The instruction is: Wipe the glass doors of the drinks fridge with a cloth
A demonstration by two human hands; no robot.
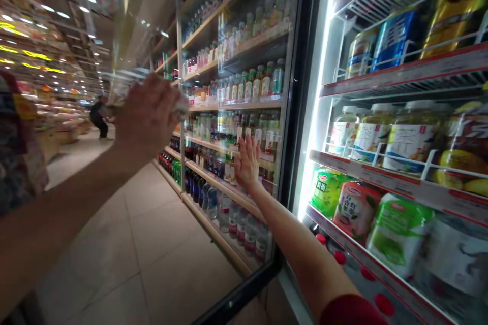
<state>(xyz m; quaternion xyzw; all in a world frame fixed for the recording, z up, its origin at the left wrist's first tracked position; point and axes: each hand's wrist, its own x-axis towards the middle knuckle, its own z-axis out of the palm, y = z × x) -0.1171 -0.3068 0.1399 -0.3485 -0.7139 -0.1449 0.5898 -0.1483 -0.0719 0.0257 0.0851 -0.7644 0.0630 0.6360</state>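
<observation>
My left hand (147, 114) is raised at the left, smeared by motion, its fingers bent over a crumpled whitish cloth (181, 106). It is in front of the glass door (206, 244) of a drinks fridge, which stands swung open. I cannot tell whether the cloth touches the glass. Lower and to the right, my right hand (248, 165) has its fingers stretched upward, palm toward the glass, with nothing held. It appears to lie flat on the pane. The door's black frame (299, 86) runs upright between my right hand and the lit fridge shelves.
On the right, fridge shelves hold large cans (394, 38), jars with white lids (409, 134) and drink pouches (398, 233). Shelves of bottles (263, 81) show through the glass. A person in dark clothes (99, 116) bends over far down the tiled aisle (110, 244).
</observation>
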